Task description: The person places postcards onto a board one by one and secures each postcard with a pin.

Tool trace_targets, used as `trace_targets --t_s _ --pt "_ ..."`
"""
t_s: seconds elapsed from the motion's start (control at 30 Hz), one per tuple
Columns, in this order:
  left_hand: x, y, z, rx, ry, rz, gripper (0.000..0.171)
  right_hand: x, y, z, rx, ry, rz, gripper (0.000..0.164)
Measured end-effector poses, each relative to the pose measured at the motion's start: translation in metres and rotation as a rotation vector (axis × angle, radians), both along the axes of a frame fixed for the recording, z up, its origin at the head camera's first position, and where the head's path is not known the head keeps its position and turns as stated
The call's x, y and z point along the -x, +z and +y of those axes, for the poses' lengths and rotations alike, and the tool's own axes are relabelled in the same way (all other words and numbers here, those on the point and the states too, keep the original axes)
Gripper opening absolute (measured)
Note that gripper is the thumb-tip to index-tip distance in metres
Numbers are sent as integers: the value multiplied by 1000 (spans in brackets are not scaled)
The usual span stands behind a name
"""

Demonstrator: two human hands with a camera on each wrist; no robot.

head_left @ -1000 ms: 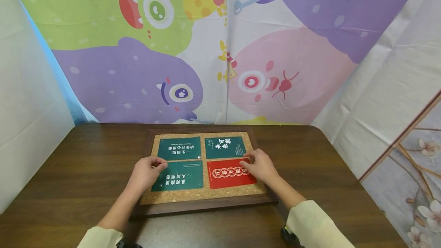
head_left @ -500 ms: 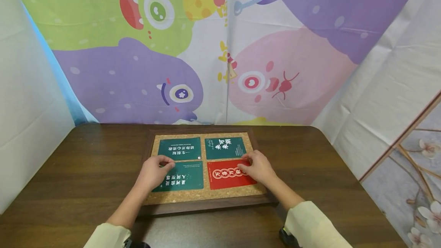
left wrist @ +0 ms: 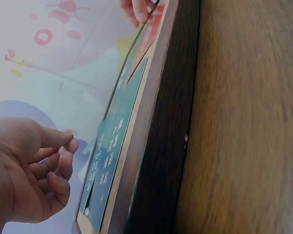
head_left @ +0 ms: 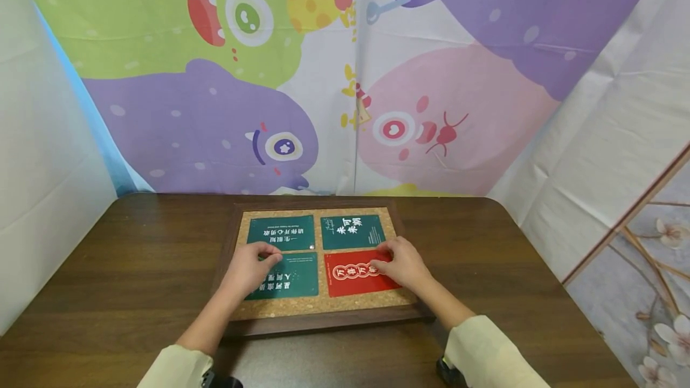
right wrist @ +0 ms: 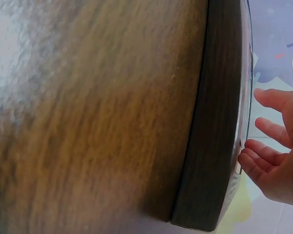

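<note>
A dark-framed cork board [head_left: 286, 309] lies on the table with several cards on it. Above the lower-left green card [head_left: 303, 271], my left hand [head_left: 248, 269] pinches a tiny clear push pin [left wrist: 75, 134] between thumb and forefinger. The pin shows only faintly in the left wrist view. My right hand [head_left: 405, 263] is over the right end of the red card [head_left: 353, 285]. Its thumb and fingers are spread apart in the right wrist view, some fingertips at the board's edge, nothing seen between them. A small white pin [head_left: 312, 246] sits at a corner of the upper-left green card [head_left: 280, 227].
The upper-right green card [head_left: 363, 235] lies beyond the red one. Brown wooden table [head_left: 118, 268] surrounds the board. A cartoon-printed curtain [head_left: 334, 136] hangs behind the table's far edge, with white cloth at either side.
My left hand has shifted right across the lower-left green card, still pinching. The right hand has edged slightly left over the red card. Board and cards stay put.
</note>
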State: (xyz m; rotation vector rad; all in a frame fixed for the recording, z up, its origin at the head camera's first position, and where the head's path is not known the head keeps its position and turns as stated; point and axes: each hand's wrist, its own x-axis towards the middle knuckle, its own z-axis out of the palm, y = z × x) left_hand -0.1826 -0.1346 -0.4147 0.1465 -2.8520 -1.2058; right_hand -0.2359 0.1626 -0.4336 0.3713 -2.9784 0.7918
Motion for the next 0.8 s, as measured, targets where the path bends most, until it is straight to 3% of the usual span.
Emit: trace_targets --t_s 0.3,0.8 --pt "4 1 13 10 -40 16 14 0 0 -1 -30 -14 -12 36" --pt "11 -1 35 2 -50 -1 11 -1 -1 -1 -67 17 25 39"
